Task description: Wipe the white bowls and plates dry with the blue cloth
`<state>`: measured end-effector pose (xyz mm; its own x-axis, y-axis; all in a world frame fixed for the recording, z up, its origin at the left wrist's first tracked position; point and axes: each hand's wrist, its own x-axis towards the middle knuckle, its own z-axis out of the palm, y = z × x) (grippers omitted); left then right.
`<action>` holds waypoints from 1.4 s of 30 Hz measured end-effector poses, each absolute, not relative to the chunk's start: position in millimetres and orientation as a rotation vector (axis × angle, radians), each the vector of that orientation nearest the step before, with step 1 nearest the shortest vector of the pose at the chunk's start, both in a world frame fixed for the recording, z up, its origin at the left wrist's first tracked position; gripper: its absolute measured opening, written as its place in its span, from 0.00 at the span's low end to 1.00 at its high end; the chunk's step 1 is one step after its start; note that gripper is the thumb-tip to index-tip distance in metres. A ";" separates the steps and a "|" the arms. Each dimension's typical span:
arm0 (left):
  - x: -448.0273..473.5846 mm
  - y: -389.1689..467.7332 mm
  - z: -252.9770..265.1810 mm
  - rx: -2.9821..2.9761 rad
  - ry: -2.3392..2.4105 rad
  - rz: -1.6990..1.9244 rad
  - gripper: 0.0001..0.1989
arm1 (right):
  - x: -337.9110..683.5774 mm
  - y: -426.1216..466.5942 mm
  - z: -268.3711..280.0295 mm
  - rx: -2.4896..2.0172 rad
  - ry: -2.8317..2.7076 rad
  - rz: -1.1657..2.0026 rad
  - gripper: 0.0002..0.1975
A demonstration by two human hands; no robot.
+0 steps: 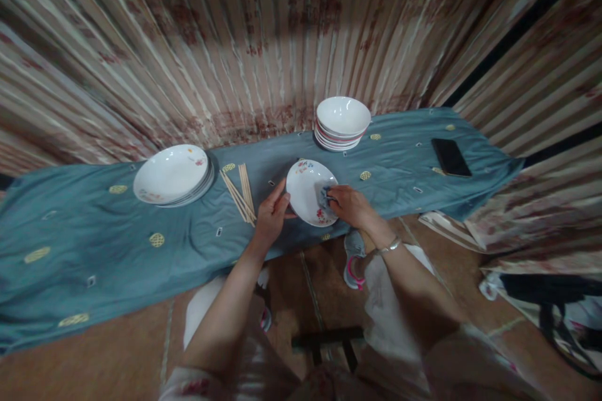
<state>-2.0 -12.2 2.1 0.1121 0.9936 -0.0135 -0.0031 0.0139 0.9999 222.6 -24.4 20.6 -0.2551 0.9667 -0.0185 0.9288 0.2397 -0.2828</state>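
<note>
A white plate with a floral rim [305, 191] is tilted toward me above the front part of the table. My left hand [273, 209] grips its left edge, thumb on the rim and fingers underneath. My right hand [350, 205] is closed on a bunched blue-grey cloth [324, 197] and presses it against the plate's right inner side. Left of the plate lie several light wooden chopsticks [245, 187] in two loose groups. Farther left stands a stack of similar floral plates [172, 172]. Behind the held plate is a stack of white bowls [343, 117], some with red bands.
A blue-green cloth with yellow motifs [188, 250] covers the long narrow table. A black phone-like slab [450, 157] lies at the right. Pleated curtains [282, 43] hang behind the table. On the lower right, a dark bag-like item [555, 300] sits near the tiled floor.
</note>
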 end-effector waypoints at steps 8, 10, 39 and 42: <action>-1.9 -11.3 5.5 1.205 1.142 1.120 0.32 | 237.6 -34.2 27.0 -1.646 -2.319 0.694 0.14; -2.2 -10.9 5.0 1.194 1.151 1.119 0.32 | 238.9 -35.7 30.2 -1.616 -2.300 0.793 0.14; -10.8 -12.7 -4.0 1.119 1.174 1.109 0.34 | 204.6 -46.6 30.5 -1.315 -2.133 1.148 0.19; -11.7 -12.4 -7.0 1.109 1.190 1.115 0.35 | 216.9 -44.7 30.8 -1.364 -2.193 1.091 0.20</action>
